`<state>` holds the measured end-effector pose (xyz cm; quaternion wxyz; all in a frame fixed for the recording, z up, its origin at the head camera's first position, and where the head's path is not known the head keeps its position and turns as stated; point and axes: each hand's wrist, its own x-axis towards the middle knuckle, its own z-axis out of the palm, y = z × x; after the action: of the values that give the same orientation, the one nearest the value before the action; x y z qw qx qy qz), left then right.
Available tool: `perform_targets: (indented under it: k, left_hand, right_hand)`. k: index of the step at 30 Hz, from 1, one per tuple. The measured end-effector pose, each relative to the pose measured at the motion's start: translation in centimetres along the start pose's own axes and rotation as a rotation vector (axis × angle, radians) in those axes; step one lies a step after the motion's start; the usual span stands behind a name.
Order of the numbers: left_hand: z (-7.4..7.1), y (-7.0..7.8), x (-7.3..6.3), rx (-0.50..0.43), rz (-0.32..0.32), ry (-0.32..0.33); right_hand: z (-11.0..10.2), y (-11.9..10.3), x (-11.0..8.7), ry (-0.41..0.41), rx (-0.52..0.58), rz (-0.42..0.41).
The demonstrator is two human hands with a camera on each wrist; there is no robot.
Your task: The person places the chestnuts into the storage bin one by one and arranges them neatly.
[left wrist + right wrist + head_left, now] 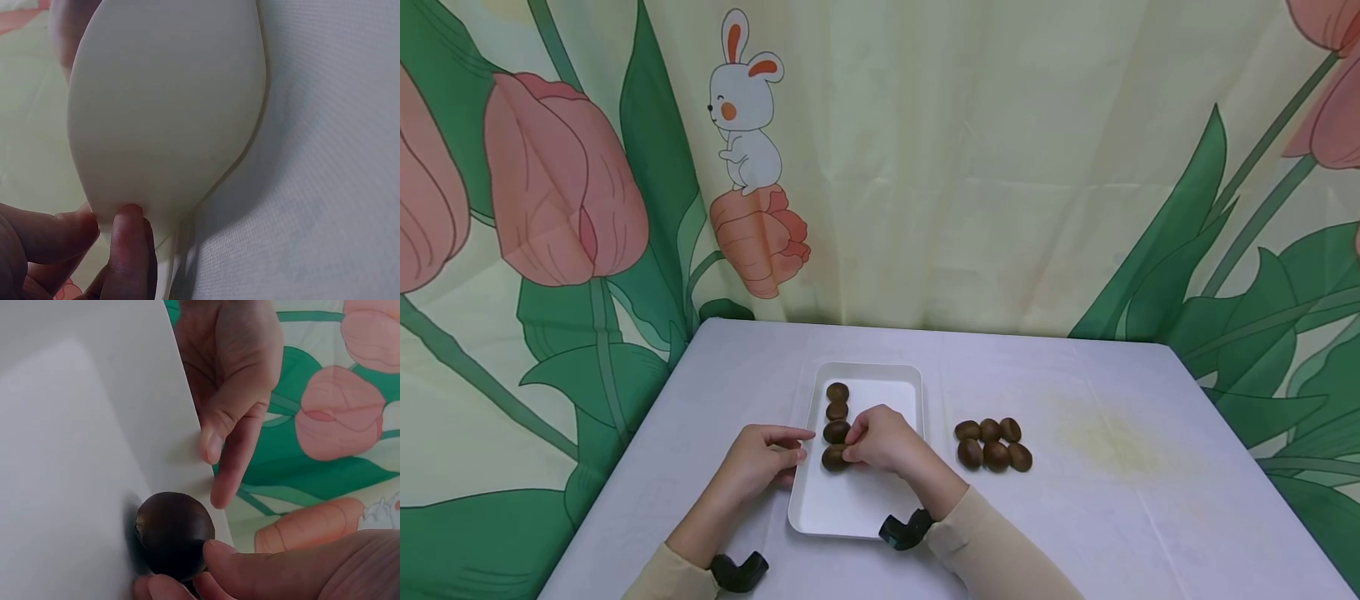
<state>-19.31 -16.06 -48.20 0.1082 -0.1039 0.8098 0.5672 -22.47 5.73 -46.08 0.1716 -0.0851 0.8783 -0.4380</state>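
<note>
Tray [857, 507]: white and shallow, lying on the surface [1090, 525] nearer its left edge than its right.
Chestnut row [837, 411]: four brown nuts inside the tray, strung along its left edge from near the far left corner to about halfway down.
Right hand [887, 442]: above the tray, pinching the nearest chestnut [832, 458] of that row between thumb and fingers (the right wrist view shows the grip closely).
Left hand [754, 462]: outside the tray's left edge, fingers [128, 256] extended rather than curled, tips touching the rim.
Six chestnuts [996, 456]: on the surface off the tray's right edge, two rows of three.
Sleeves [996, 550]: beige, a black device [904, 532] at each wrist.
Curtain [940, 167]: beyond the surface's far edge, printed with tulips [565, 179], a rabbit [742, 108] and a carrot [752, 242].
</note>
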Motion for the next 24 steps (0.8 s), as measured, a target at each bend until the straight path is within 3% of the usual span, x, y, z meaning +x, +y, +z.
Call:
perform_targets:
  k: [12,24]
  left_hand:
    - [0.0,-0.1,0.1,0.003,0.002,-0.003]
    - [0.0,0.0,0.0,0.013,-0.009,0.004]
  right_hand:
    - [-1.2,0.3,-0.3,-0.01,0.109,-0.021]
    - [-3.0,0.6,-1.0,-0.053,0.218,0.014]
